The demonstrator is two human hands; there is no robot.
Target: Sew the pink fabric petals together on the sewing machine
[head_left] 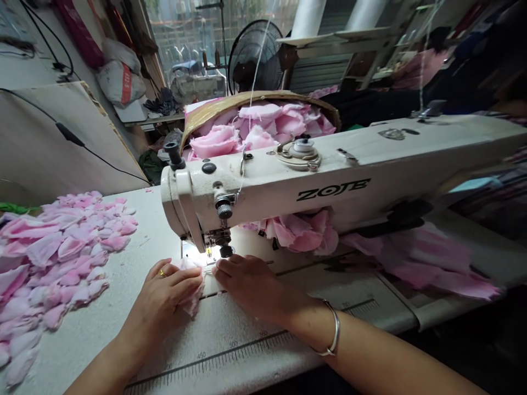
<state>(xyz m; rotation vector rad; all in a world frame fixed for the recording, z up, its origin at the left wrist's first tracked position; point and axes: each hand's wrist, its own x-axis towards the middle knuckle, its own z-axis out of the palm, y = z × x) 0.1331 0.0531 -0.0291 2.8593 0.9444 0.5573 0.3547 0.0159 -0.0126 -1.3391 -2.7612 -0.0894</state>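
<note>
Under the lit needle (209, 253) of a white ZOJE sewing machine (263, 192), my two hands rest on the table close together. My left hand (167, 291), with a ring on one finger, is closed on a small piece of pale pink fabric (191, 302) that hangs below its fingers. Just right of the needle is my right hand (255, 288), its fingers curled together beside the presser foot. Whatever its fingertips hold, if anything, is hidden. A bangle (335, 332) circles the right wrist.
Pink fabric petals (74, 247) spread across the table's left side. More pink pieces fill a basket (214, 109) behind the machine. A pink bunch (304, 230) sits under the arm, and pink cloth (432, 258) lies to the right. A fan (257, 55) and another person (424, 63) are behind.
</note>
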